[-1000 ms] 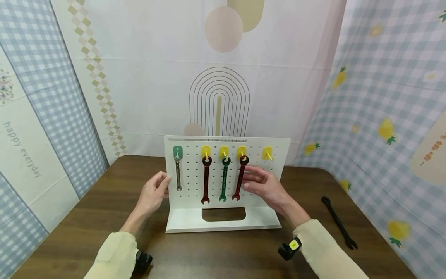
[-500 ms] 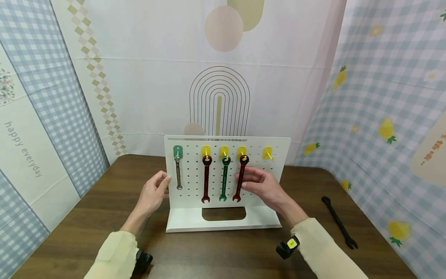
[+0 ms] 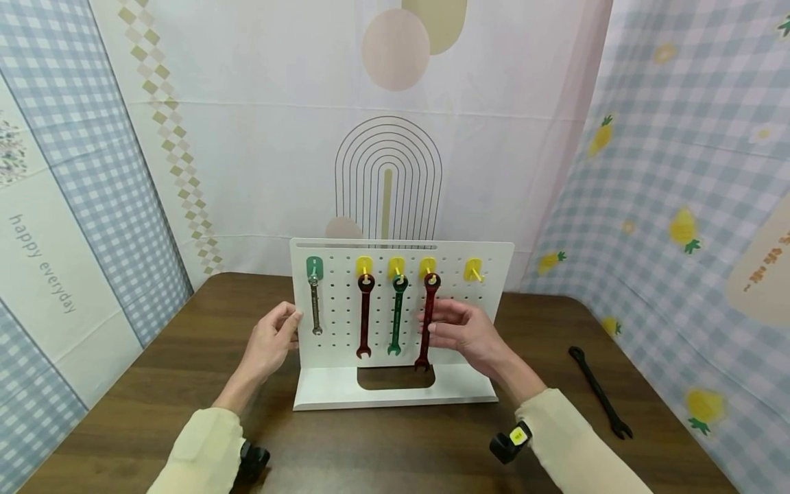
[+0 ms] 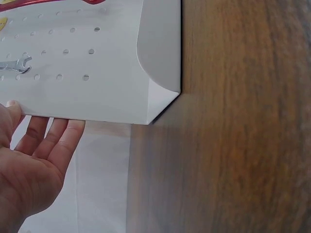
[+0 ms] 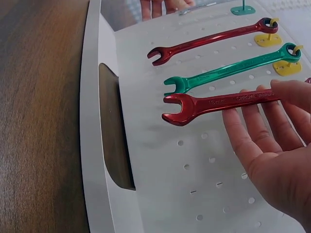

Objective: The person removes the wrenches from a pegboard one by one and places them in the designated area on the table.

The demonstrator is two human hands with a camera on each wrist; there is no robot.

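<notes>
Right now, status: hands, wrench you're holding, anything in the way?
Left hand pinching pegboard edge. Right hand gripping rightmost red wrench. Its ring end at yellow hook, on or off unclear. Nothing seen blocking; green wrench hangs close beside.

Held wrench [image 5: 228,101]: glossy met. Pegbd [image 5: 160,160]: smooth, matt. Tbl [image 3: 370,453]: wood-grain.

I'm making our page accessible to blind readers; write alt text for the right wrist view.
A right hand holds a red wrench before a white pegboard, where a green wrench and another red wrench hang from yellow hooks.
</notes>
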